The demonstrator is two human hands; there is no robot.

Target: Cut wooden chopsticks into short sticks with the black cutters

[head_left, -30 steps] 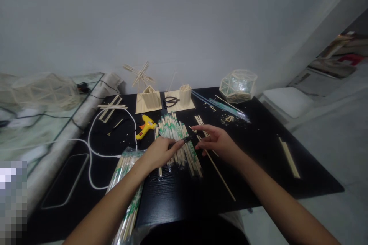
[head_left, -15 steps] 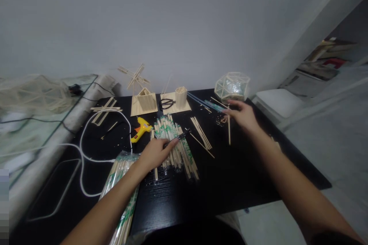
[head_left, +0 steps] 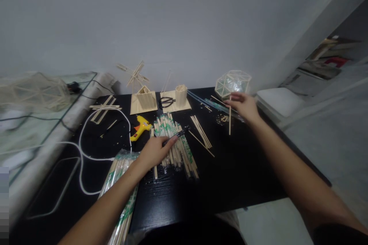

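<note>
My left hand (head_left: 153, 152) rests on a heap of wrapped chopsticks (head_left: 175, 143) at the middle of the black table (head_left: 224, 176) and grips a small black tool (head_left: 179, 134) that points right. My right hand (head_left: 243, 106) is stretched to the far right of the table, just below a stick-framed polyhedron (head_left: 232, 83). It pinches a thin wooden stick (head_left: 229, 120) that hangs down toward the table. A few bare sticks (head_left: 201, 132) lie between the two hands.
A yellow glue gun (head_left: 140, 126) with a white cord (head_left: 83, 153) lies left of the heap. Behind stand a stick house (head_left: 143, 99), black scissors (head_left: 166, 102) and a stick cup (head_left: 181, 95). A bagged chopstick bundle (head_left: 122, 195) sits at the near left edge.
My right hand left the heap, swung far right with a thin stick and now holds it beside the polyhedron. My left hand has stayed on the heap with the black tool.
</note>
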